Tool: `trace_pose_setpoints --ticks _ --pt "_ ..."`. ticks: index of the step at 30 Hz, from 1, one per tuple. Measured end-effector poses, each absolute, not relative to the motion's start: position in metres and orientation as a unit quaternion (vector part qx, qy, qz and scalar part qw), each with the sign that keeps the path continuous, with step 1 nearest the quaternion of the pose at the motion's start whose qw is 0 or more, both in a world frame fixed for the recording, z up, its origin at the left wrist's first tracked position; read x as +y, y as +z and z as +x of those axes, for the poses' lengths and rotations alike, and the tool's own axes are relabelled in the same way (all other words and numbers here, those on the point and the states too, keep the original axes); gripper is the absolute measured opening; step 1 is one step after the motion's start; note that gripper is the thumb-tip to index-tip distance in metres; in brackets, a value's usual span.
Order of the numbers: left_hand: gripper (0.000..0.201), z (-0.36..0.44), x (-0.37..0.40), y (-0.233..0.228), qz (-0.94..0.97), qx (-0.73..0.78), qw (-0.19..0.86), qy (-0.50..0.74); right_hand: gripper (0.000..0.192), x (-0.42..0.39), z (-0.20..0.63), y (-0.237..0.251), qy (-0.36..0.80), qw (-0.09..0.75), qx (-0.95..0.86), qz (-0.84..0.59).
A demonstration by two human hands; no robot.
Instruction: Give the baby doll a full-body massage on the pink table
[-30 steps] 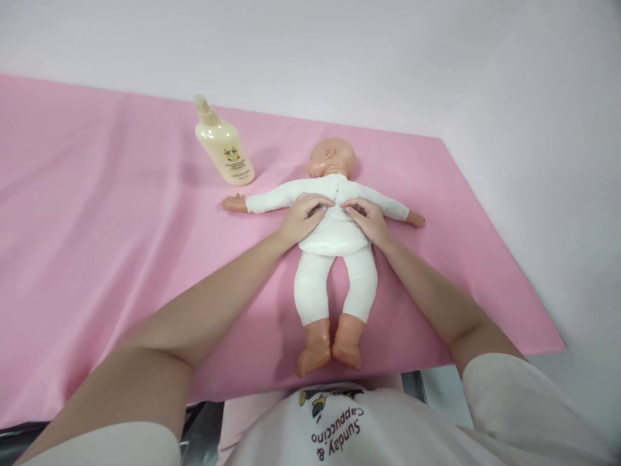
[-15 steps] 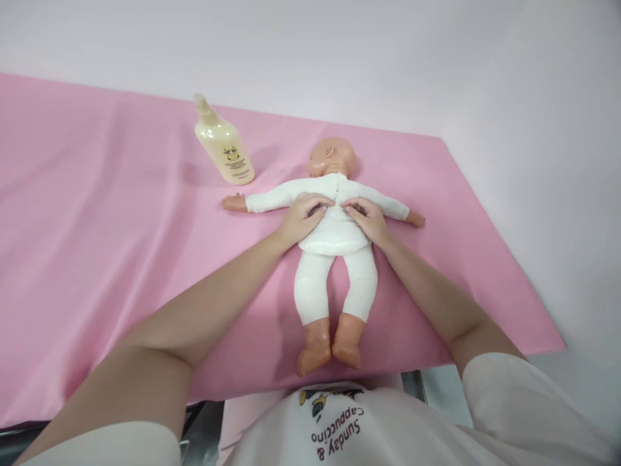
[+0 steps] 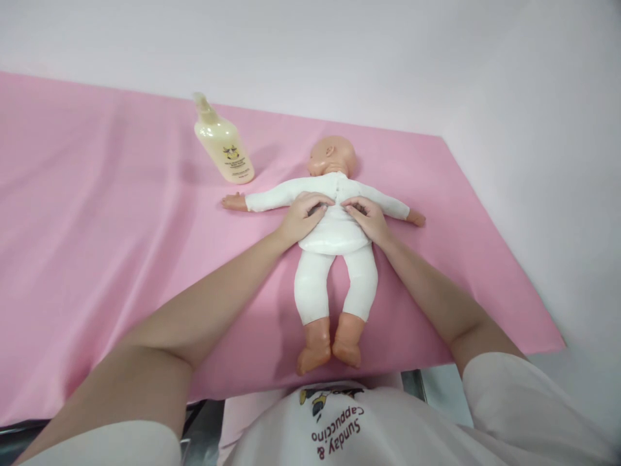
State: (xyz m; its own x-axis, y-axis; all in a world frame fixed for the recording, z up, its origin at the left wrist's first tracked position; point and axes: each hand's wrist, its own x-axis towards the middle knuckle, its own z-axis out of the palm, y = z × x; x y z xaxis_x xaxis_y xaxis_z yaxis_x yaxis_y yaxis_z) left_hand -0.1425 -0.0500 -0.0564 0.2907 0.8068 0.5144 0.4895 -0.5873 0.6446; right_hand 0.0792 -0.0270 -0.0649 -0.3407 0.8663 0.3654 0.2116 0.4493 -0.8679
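Note:
A baby doll (image 3: 334,233) with a white cloth body lies face down, its head turned to the left and its arms spread wide. My left hand (image 3: 305,215) rests on the left side of its back, fingers stretched inward and thumb held apart. On the right side of the back lies my right hand (image 3: 367,217), fingers slightly bent with a gap to the thumb. The fingertips of both hands come close together at the middle of the back, without meeting. Neither hand grips anything; their palms are hidden from view.
A pump bottle (image 3: 226,152) of pale yellow liquid stands left of the doll's head. Pink cloth (image 3: 121,213) with soft folds covers the table. A pale wall (image 3: 310,52) runs behind and to the right. The table's front edge is close to my body.

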Motion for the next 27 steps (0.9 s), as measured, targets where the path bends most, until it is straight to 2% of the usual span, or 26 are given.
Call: trace_pose_setpoints --ticks 27 --pt "0.024 -0.1425 -0.0503 -0.0555 0.781 0.420 0.189 0.423 0.027 -0.0289 0.0793 -0.0630 0.373 0.430 -0.727 -0.384"
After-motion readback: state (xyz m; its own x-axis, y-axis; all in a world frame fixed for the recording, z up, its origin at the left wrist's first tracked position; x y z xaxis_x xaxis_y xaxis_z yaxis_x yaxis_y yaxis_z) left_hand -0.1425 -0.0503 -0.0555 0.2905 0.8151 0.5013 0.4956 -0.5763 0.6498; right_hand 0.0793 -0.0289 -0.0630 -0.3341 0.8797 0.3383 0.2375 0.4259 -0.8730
